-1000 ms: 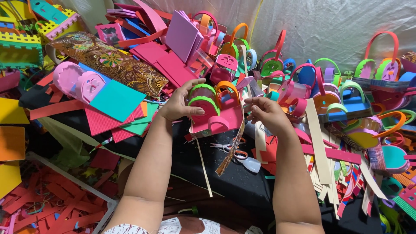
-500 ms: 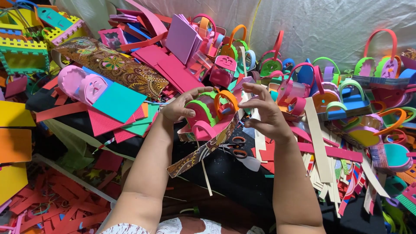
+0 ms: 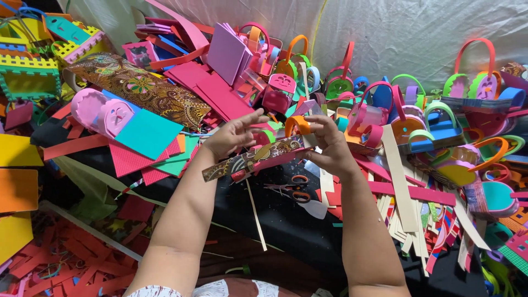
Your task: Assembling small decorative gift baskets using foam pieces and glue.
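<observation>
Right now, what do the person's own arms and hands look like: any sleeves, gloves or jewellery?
Both forearms are bare to the bottom edge of the picture, with no sleeves in view. The left hand and right hand wear no gloves; no rings, watch or bracelets show. A white patterned garment shows between the arms.

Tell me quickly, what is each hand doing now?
Left hand: closed on the pink foam basket, at its patterned strip.
Right hand: closed on the same basket, near its orange handle.

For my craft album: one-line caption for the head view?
Left hand and right hand hold a small foam basket above scissors.
</observation>
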